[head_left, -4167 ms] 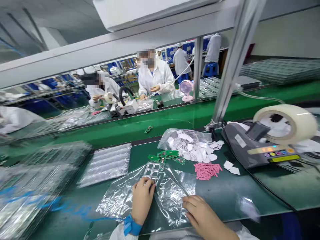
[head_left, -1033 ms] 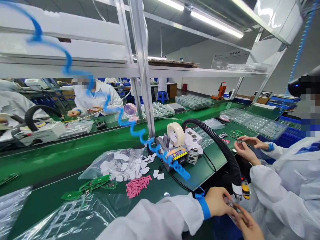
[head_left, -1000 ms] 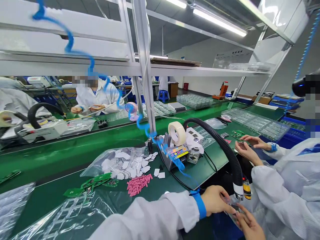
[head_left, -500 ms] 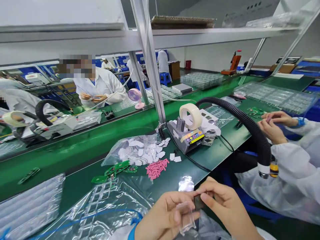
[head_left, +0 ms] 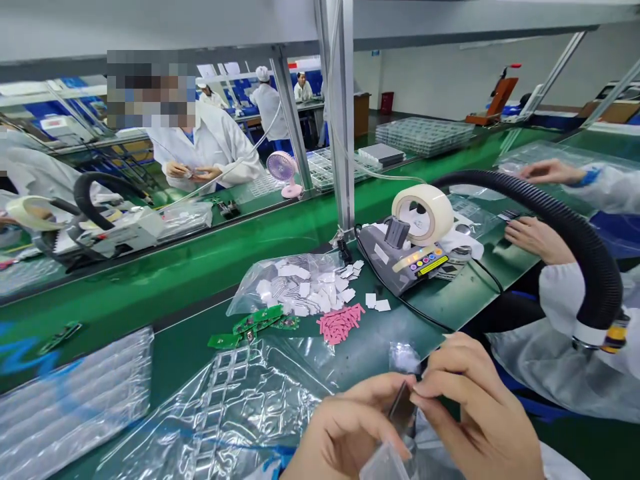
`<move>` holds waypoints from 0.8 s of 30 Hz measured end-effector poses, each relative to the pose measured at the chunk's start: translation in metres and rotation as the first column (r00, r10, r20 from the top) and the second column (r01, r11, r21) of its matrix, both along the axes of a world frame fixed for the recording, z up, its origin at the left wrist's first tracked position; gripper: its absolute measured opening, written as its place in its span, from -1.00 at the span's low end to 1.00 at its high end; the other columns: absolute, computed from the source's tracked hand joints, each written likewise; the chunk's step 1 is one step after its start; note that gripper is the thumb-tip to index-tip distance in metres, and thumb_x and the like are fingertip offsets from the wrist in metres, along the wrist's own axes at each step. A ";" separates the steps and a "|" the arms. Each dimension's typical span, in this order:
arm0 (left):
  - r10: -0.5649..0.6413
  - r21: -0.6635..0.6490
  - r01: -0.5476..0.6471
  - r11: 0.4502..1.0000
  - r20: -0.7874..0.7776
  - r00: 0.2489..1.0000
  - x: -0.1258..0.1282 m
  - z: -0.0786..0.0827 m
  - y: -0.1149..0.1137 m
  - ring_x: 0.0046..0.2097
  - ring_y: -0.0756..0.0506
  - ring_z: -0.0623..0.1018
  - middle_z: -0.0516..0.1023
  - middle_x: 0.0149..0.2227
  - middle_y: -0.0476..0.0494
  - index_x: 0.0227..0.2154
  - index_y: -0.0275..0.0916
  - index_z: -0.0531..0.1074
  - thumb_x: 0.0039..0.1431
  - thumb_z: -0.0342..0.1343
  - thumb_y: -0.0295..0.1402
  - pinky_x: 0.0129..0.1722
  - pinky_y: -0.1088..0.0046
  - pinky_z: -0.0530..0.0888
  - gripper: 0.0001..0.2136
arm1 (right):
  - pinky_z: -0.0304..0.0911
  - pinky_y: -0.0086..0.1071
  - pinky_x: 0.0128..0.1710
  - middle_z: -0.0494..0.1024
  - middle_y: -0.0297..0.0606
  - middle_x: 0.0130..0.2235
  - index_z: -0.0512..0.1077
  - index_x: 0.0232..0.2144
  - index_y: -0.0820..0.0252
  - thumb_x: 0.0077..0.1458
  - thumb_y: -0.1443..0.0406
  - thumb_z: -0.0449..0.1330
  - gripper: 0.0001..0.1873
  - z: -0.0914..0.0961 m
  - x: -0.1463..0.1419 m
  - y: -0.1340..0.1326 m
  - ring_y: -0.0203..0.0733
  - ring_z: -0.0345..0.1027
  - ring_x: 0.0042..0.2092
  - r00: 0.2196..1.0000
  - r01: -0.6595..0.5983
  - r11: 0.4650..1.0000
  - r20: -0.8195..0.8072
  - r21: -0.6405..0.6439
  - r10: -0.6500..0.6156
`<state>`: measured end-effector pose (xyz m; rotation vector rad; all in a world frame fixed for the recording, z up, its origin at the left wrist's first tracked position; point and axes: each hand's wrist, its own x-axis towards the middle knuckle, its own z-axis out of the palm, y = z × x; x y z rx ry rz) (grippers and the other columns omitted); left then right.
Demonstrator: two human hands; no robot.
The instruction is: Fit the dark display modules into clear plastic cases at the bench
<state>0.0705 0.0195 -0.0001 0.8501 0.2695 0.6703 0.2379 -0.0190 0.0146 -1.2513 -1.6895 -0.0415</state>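
Observation:
Low in the head view, my left hand is closed around a small dark flat piece and a clear plastic piece. My right hand pinches the upper end of the dark piece between thumb and fingers. Its exact kind is hidden by my fingers. Just beyond my hands lies a small shiny clear bag. Farther up the bench are a heap of pink strips, a clear bag of white pieces and several green circuit boards.
A grey device carries a tape roll. A black flexible hose arches at right, near a co-worker's hands. Clear plastic trays lie left of my hands. A metal post stands behind the bench.
The view has shifted, and the clear plastic piece now sits lower in my left hand. The dark piece shows more between my fingers. The co-worker's hands at right have moved apart.

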 end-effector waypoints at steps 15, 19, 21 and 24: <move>-0.058 0.229 0.095 0.969 -0.164 0.985 -0.002 -0.003 0.008 -0.08 -0.15 0.51 0.38 0.13 -0.14 -0.24 -0.01 0.58 -0.06 0.27 -0.33 0.09 0.30 0.33 -0.75 | 0.12 -0.29 -0.09 0.32 -0.36 -0.46 0.29 -0.48 0.20 0.22 0.34 0.04 -0.80 -0.003 0.005 0.003 -0.30 0.23 -0.36 0.994 -0.090 0.986 -0.071 -0.143 0.080; -0.062 0.241 0.108 0.964 -0.189 0.980 0.000 -0.002 0.007 -0.04 -0.21 0.51 0.40 0.11 -0.16 -0.23 0.00 0.57 -0.05 0.26 -0.31 0.05 0.25 0.38 -0.74 | 0.13 -0.29 -0.14 0.32 -0.36 -0.45 0.28 -0.47 0.19 0.22 0.34 0.05 -0.81 -0.006 0.008 0.002 -0.29 0.21 -0.35 0.994 -0.089 0.983 -0.072 -0.160 0.078; -0.055 0.249 0.105 0.963 -0.200 0.978 0.001 -0.002 0.007 0.07 -0.26 0.44 0.41 0.11 -0.16 -0.23 0.01 0.57 -0.06 0.26 -0.29 0.06 0.26 0.37 -0.75 | 0.13 -0.30 -0.15 0.32 -0.36 -0.44 0.27 -0.47 0.19 0.22 0.34 0.05 -0.81 -0.007 0.009 0.002 -0.28 0.20 -0.35 0.993 -0.091 0.982 -0.085 -0.165 0.078; -0.054 0.247 0.104 0.964 -0.203 0.978 0.002 -0.001 0.006 0.12 -0.29 0.40 0.40 0.12 -0.16 -0.23 0.00 0.57 -0.05 0.26 -0.30 0.08 0.25 0.36 -0.75 | 0.11 -0.29 -0.12 0.31 -0.36 -0.44 0.26 -0.46 0.17 0.22 0.35 0.04 -0.82 -0.009 0.009 0.001 -0.26 0.18 -0.33 0.992 -0.089 0.982 -0.105 -0.167 0.072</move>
